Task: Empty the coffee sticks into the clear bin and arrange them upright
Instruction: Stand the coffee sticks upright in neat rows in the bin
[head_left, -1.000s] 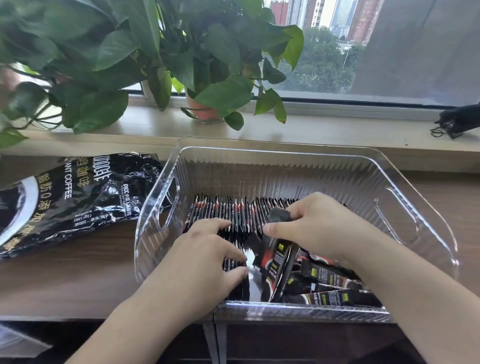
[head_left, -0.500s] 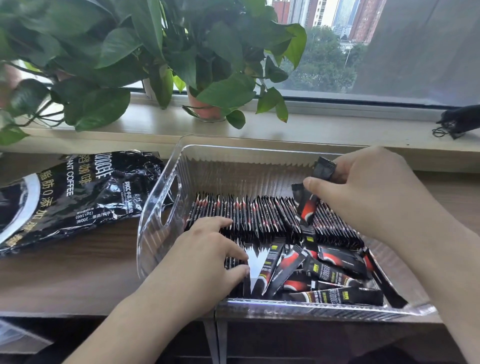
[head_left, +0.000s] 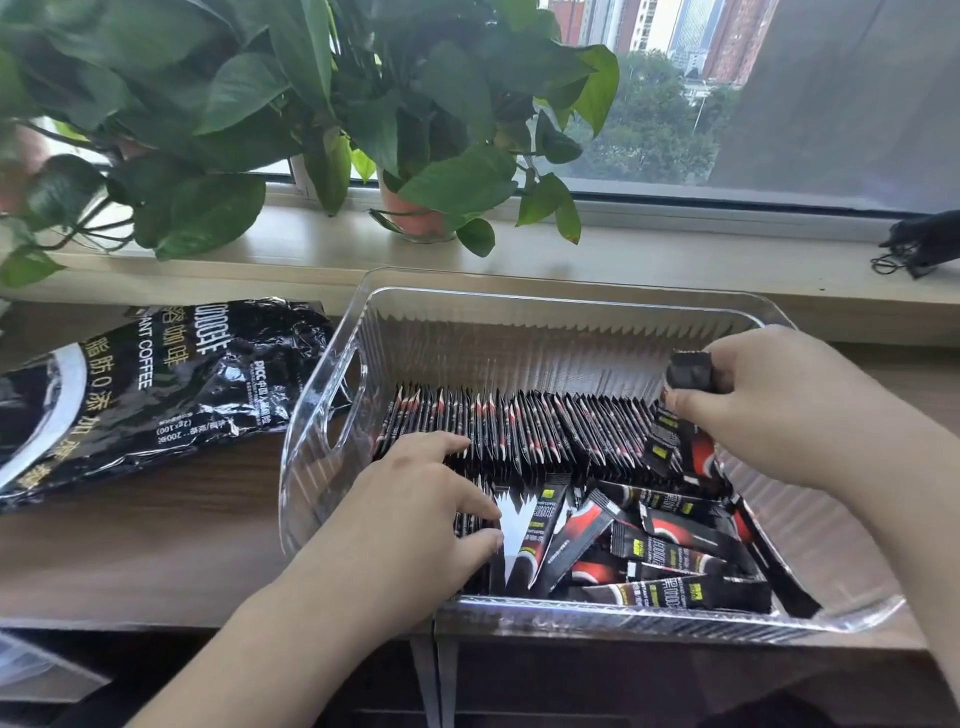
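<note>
Pinching a single stick (head_left: 687, 370) by the right wall of the clear bin (head_left: 571, 292), the right grip (head_left: 779, 410) holds it over the upright row (head_left: 519, 431). The left grip (head_left: 415, 514), released with fingers spread, presses the row's left end. Loose sticks (head_left: 654, 545) lie jumbled nearside.

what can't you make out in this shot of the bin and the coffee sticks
All head view.
- How many sticks the right hand pinches: its fingers hide them.
- Sticks under the left hand: covered by it, so that near row's state is unclear.
- Coffee bag: cut off by the left edge.
- Dark object on the sill: cut off by the right edge, unidentifiable.
</note>
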